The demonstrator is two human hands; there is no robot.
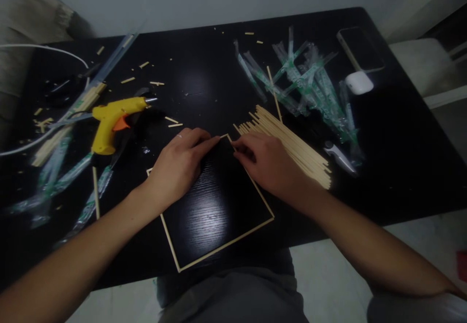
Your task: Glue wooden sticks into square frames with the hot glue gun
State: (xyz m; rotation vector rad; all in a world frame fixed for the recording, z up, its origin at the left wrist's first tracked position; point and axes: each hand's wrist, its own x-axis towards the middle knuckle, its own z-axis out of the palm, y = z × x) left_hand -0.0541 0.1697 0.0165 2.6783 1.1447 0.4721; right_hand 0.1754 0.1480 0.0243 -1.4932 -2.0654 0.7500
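Note:
A square frame of thin wooden sticks (226, 246) lies flat on the black table, its near side and near corners in plain sight. My left hand (182, 160) rests over the far side, covering most of that stick, with its fingers closed on it and its thumb reaching toward the far right corner. At that same corner, my right hand (264, 160) pinches the right-hand stick between thumb and curled fingers. Beside my right hand lies a pile of loose wooden sticks (292, 143). A yellow glue gun (113, 121) with an orange trigger is left of my left hand.
Clear and green plastic wrappers (314, 82) are heaped at the back right, near a phone (361, 48) and white earbud case (359, 83). A grey-handled tool (340, 157) lies by the pile. More sticks (54, 145), a white cable (54, 46) and cut-off bits (127, 80) are at left.

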